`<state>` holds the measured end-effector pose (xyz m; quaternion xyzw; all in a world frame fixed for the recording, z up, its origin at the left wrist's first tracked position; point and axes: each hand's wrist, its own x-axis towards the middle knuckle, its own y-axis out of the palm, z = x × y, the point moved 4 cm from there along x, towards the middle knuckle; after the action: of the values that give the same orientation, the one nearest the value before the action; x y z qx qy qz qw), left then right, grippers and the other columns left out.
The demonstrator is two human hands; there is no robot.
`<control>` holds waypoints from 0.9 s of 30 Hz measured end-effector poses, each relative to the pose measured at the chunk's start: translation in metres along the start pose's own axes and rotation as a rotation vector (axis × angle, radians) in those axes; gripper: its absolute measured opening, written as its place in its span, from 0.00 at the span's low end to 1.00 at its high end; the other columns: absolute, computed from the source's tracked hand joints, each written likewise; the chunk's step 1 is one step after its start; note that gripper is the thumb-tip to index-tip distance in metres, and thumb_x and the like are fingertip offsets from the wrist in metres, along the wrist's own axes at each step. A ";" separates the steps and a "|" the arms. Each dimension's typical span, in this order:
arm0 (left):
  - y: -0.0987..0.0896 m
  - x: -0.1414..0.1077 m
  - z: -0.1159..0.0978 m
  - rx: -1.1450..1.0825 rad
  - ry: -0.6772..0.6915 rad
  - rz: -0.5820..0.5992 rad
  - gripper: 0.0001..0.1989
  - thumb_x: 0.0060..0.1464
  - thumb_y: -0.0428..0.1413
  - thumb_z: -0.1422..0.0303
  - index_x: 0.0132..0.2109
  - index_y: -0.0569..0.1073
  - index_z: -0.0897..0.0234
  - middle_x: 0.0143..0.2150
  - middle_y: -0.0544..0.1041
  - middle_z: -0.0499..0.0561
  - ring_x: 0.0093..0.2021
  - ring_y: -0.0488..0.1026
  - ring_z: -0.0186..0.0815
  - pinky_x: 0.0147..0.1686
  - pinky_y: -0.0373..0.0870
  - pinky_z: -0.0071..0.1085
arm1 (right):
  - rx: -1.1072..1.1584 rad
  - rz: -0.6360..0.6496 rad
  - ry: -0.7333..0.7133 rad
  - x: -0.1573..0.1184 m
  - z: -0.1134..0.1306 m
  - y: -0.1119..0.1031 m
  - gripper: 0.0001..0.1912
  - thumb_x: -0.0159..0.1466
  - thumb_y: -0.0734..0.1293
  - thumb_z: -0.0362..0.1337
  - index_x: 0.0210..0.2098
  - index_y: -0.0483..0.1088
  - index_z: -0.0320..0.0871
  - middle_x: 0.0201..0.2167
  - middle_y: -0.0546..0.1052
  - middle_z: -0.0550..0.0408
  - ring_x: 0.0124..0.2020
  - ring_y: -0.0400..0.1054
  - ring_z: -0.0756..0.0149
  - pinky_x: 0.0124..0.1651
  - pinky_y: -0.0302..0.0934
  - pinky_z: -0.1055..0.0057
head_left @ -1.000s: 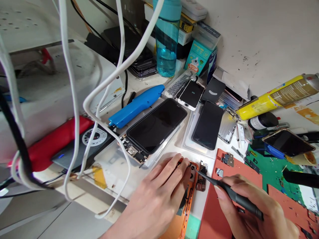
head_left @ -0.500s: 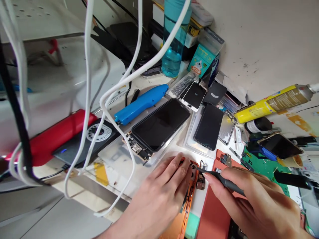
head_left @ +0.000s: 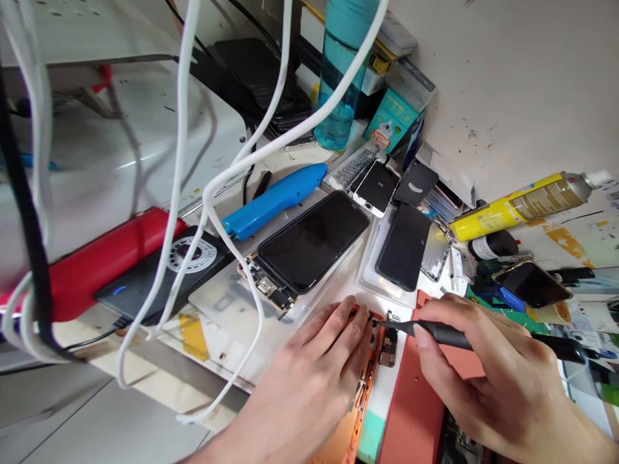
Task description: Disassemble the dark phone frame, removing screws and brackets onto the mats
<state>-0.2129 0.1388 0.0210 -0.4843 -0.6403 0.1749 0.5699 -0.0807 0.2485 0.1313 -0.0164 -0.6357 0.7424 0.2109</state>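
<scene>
An orange phone housing [head_left: 363, 412] lies at the bottom centre, partly covered by my left hand [head_left: 319, 367], whose fingers wrap over its upper end. My right hand [head_left: 488, 361] pinches a dark, slim pen-like tool [head_left: 447, 335]. The tool's thin tip reaches the top of the housing, beside my left fingertips. Just right of the housing sits a small circuit part [head_left: 388, 348]. A red-orange flat block [head_left: 411, 399] lies under and beside my right hand. What the tip touches is too small to tell.
Beyond my hands lie a large black phone [head_left: 314, 241], another dark screen [head_left: 404, 246] and a blue tool [head_left: 275, 201]. White cables [head_left: 181, 129] hang across the left. A teal bottle [head_left: 338, 84] stands at the back; a yellow spray can [head_left: 522, 205] is at right.
My right hand has shifted a little right, and the tool now lies flatter, its tip still at the housing's top. My left hand stays in place. The view has shifted slightly.
</scene>
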 end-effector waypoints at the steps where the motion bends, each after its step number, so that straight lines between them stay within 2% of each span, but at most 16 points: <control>1: 0.000 0.000 0.000 -0.003 0.004 0.002 0.19 0.75 0.46 0.75 0.58 0.80 0.75 0.62 0.83 0.62 0.64 0.79 0.55 0.63 0.77 0.50 | 0.003 0.001 -0.014 0.000 0.000 0.000 0.05 0.73 0.68 0.28 0.47 0.71 0.44 0.35 0.84 0.53 0.31 0.81 0.61 0.31 0.72 0.68; 4: 0.000 0.000 0.000 -0.008 0.013 0.009 0.19 0.75 0.47 0.75 0.58 0.80 0.76 0.63 0.82 0.63 0.64 0.79 0.56 0.64 0.76 0.50 | -0.009 -0.023 -0.036 0.001 0.000 0.000 0.06 0.73 0.70 0.31 0.48 0.71 0.44 0.33 0.83 0.55 0.30 0.81 0.60 0.28 0.71 0.67; 7: 0.000 0.001 -0.001 -0.005 0.003 0.005 0.19 0.75 0.47 0.75 0.58 0.81 0.75 0.62 0.83 0.62 0.63 0.79 0.55 0.64 0.76 0.49 | 0.015 -0.009 -0.035 0.001 -0.001 0.001 0.09 0.72 0.67 0.29 0.51 0.71 0.43 0.38 0.84 0.51 0.33 0.82 0.59 0.34 0.75 0.65; 17: -0.001 -0.001 -0.001 -0.004 0.007 0.001 0.18 0.75 0.48 0.74 0.59 0.80 0.75 0.62 0.82 0.62 0.64 0.78 0.55 0.65 0.73 0.49 | -0.011 -0.032 -0.056 0.000 -0.001 0.001 0.06 0.73 0.69 0.29 0.48 0.71 0.44 0.36 0.85 0.52 0.32 0.82 0.60 0.31 0.73 0.66; 21: -0.001 -0.001 0.000 -0.009 0.001 -0.002 0.19 0.75 0.47 0.74 0.58 0.80 0.75 0.62 0.83 0.61 0.64 0.77 0.55 0.65 0.72 0.48 | 0.014 -0.020 -0.040 0.001 -0.002 0.002 0.06 0.73 0.68 0.29 0.48 0.71 0.44 0.37 0.85 0.51 0.33 0.82 0.59 0.33 0.74 0.65; 24: 0.000 0.000 0.000 -0.009 0.000 -0.002 0.19 0.76 0.46 0.74 0.58 0.80 0.75 0.61 0.83 0.61 0.64 0.77 0.54 0.65 0.71 0.48 | -0.004 -0.035 -0.052 0.001 -0.001 0.002 0.06 0.73 0.69 0.28 0.45 0.70 0.45 0.35 0.84 0.54 0.30 0.81 0.61 0.31 0.72 0.67; 27: 0.000 -0.002 0.000 -0.004 -0.002 -0.002 0.18 0.75 0.47 0.74 0.58 0.80 0.75 0.62 0.83 0.62 0.64 0.77 0.55 0.65 0.70 0.48 | -0.010 -0.031 -0.035 0.002 -0.001 0.001 0.05 0.73 0.69 0.29 0.46 0.70 0.44 0.36 0.84 0.52 0.32 0.81 0.60 0.31 0.72 0.66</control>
<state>-0.2127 0.1372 0.0199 -0.4847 -0.6417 0.1733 0.5685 -0.0828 0.2496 0.1305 0.0057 -0.6430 0.7361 0.2112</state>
